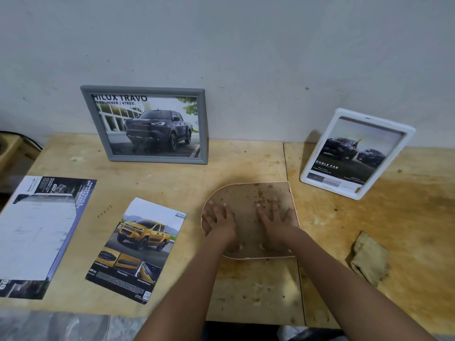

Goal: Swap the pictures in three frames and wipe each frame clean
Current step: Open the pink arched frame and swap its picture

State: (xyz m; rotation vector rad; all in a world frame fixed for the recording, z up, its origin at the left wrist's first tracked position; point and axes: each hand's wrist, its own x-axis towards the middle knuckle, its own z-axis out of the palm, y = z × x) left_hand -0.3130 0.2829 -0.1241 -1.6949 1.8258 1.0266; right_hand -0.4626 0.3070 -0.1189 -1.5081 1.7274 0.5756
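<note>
Left hand and right hand lie flat on pink frame; grip apparently released.

Three frames are showing: grey frame, white frame, pink frame; two loose prints, truck picture and brochure; seemingly one cloth
</note>
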